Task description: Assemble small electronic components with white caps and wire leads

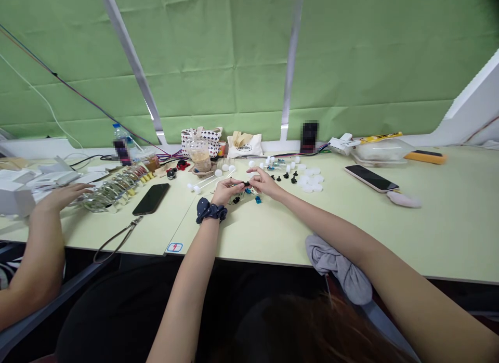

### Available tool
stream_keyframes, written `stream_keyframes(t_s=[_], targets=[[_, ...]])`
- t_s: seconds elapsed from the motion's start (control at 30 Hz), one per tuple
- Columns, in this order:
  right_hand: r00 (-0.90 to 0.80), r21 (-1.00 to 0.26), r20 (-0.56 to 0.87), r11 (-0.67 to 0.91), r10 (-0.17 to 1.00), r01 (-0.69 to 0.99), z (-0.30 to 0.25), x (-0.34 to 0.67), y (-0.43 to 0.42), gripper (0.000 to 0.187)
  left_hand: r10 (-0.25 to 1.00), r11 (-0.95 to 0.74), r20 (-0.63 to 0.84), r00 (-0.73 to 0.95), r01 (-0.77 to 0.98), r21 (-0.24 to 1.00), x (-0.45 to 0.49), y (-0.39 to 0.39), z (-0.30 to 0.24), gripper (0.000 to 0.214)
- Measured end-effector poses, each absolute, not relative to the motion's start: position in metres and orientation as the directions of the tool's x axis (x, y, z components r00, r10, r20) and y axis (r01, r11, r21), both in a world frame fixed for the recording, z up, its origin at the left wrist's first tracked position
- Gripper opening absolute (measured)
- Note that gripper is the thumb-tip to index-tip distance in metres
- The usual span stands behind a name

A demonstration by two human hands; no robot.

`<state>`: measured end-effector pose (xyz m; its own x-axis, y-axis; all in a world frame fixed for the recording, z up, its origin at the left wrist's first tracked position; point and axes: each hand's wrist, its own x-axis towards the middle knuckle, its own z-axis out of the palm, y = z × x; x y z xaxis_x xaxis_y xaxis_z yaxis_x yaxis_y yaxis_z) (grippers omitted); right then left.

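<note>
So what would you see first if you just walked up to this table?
The two hands meeting in the middle: the left hand and right hand pinch a small black part between them. Behind them hangs a big green cloth, and white discs lie just right of the right hand.

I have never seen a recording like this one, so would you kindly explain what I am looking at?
No machine here: a camera worn on a person's head looks forward and down at their own bare hands. The left hand, with a dark scrunchie on its wrist, and the right hand together pinch a small black part over the pale table. White discs, a black phone and a grey cloth lie nearby. A co-worker's hand rests at far left.
</note>
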<state>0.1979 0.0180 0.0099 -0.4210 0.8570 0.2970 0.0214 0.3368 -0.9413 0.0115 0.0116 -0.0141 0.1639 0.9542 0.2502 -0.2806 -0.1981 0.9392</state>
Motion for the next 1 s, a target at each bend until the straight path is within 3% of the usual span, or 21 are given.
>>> stream_keyframes(t_s=[0.17,0.4,0.63,0.8,1.0], targets=[[-0.451,-0.964,0.195,0.254,0.871,0.073,0.0069,0.1964,0.0204,0.032,0.953,-0.194,0.242,0.181,-0.248,0.949,0.0121,0.0114,-0.0141,0.036],[-0.402,-0.903,0.385,0.43,0.831,0.023,0.0069,0.1974,0.0205,0.041,0.958,-0.193,0.246,0.148,-0.303,0.933,0.0115,0.0121,-0.0143,0.037],[-0.384,-0.927,0.29,0.357,0.876,0.116,0.0023,0.1971,0.0241,0.033,0.958,-0.182,0.232,0.166,-0.27,0.945,0.0118,0.0121,-0.0145,0.037],[-0.326,-0.871,0.42,0.477,0.847,0.12,0.0039,0.2006,0.0242,0.042,0.955,-0.208,0.256,0.15,-0.275,0.938,0.0102,0.012,-0.0146,0.038],[-0.381,-0.928,0.285,0.352,0.88,0.12,0.003,0.1992,0.0242,0.032,0.954,-0.178,0.234,0.186,-0.277,0.944,0.0114,0.0128,-0.0156,0.035]])
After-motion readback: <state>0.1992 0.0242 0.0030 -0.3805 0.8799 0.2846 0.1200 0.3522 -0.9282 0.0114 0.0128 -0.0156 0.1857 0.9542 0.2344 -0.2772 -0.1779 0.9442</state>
